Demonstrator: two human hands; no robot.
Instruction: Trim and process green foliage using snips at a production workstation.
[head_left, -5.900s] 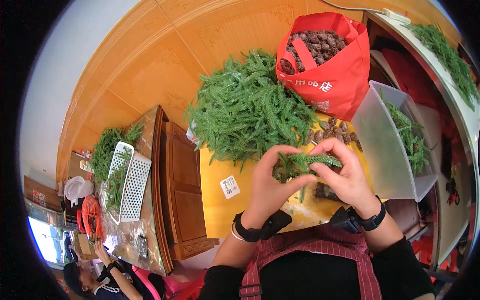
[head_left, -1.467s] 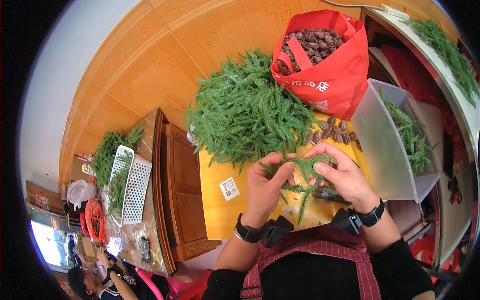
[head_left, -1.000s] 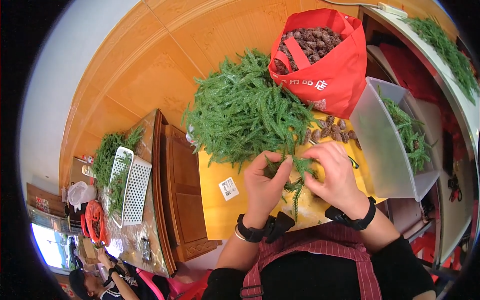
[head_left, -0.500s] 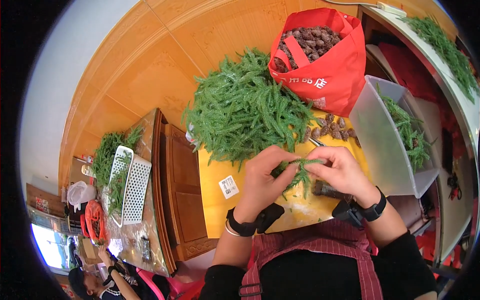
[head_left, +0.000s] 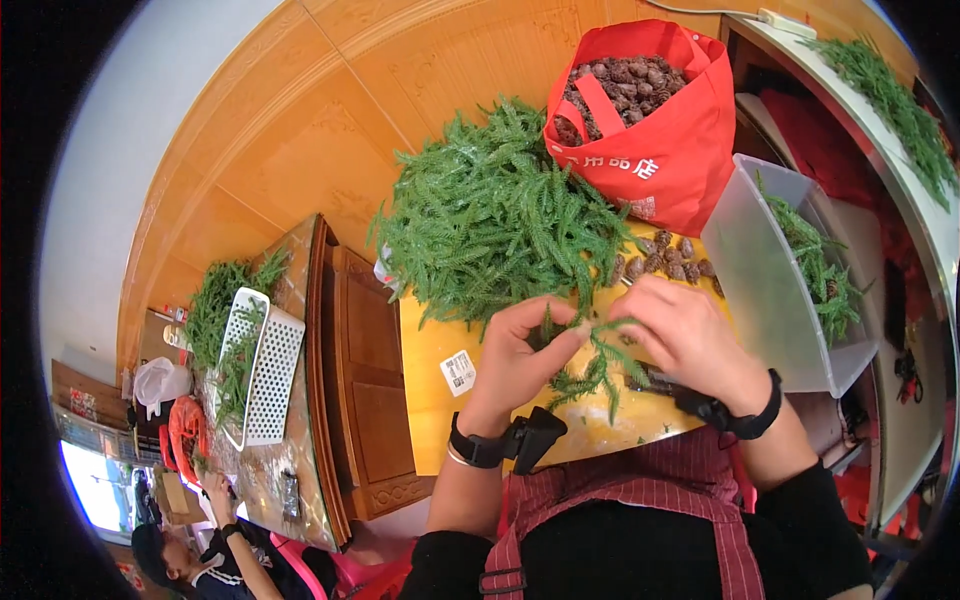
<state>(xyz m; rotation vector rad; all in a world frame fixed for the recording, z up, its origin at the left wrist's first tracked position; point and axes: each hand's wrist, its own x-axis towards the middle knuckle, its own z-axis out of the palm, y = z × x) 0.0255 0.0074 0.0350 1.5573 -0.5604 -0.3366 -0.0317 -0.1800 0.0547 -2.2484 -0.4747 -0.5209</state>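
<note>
Over the front of the yellow table, my left hand [head_left: 528,352] pinches a green pine sprig [head_left: 597,372] between thumb and fingers. Its branches fan out and hang down toward the tabletop. My right hand [head_left: 688,335] is closed at the sprig's right side, its bent fingertips on a branch end; the exact grip is partly hidden. Just beyond my hands lies a big heap of green pine sprigs [head_left: 500,215]. Several small brown pine cones [head_left: 682,258] rest on the table beyond my right hand. A dark object [head_left: 655,380] lies partly covered beneath that hand.
A red bag [head_left: 665,170] full of pine cones stands at the back. To the right is a translucent plastic bin [head_left: 775,290] with sprigs. A white label [head_left: 458,373] lies on the yellow table [head_left: 425,430]. At left, a co-worker [head_left: 185,555] sits by another table with a white basket [head_left: 275,375].
My right hand has shifted slightly and turned, its fingers curling more. The sprig's branches now spread wider and hang lower between my hands. The view has moved slightly.
</note>
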